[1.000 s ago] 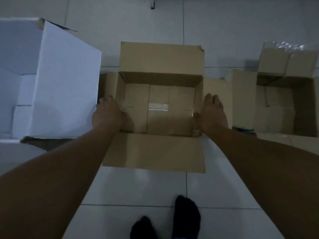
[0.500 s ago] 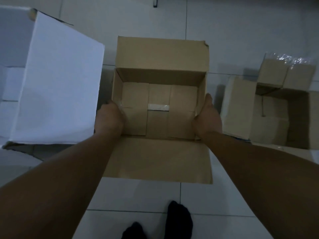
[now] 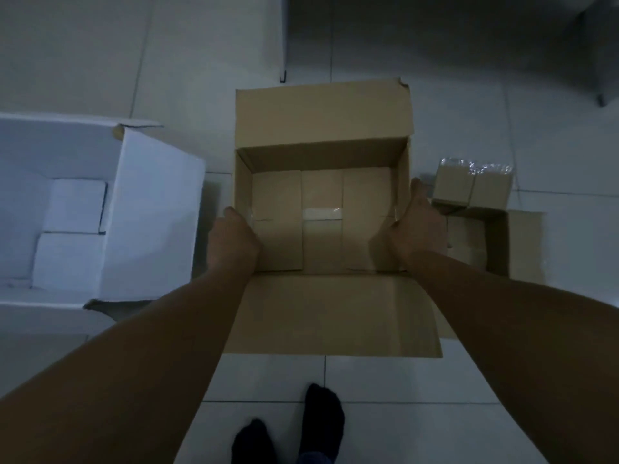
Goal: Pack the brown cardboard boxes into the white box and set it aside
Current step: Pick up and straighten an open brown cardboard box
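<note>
Leftmost, white box (image 3: 157, 222): open, on the tiled floor (image 3: 385, 380), flaps raised; two small white cartons (image 3: 72, 236) inside, stacked against its left wall, the rest of its interior bare.

Left hand (image 3: 234, 242): pressed flat on the outer left wall of the big brown box, thumb hooked over the rim; fingers hidden behind the wall.

Centre, big brown box (image 3: 321, 128): plain corrugated cardboard, open at the top, far flap standing upright, near flap (image 3: 335, 313) folded out toward the person. Bottom flaps meet in the middle under a short strip of clear tape (image 3: 322, 213). Nothing loose shows inside. Clamped between both palms; whether it is off the floor, cannot tell.

Right hand (image 3: 415, 232): palm flat against the outer right wall, fingers extended along it, thumb over the rim.

Right, second brown box (image 3: 522, 242): open, partly hidden by the right forearm; smaller brown cartons visible inside, number unclear. Just beyond it, two small brown cartons (image 3: 472, 185) side by side, wrapped on top in clear plastic.

Bottom edge: two feet in dark socks (image 3: 321, 420).
</note>
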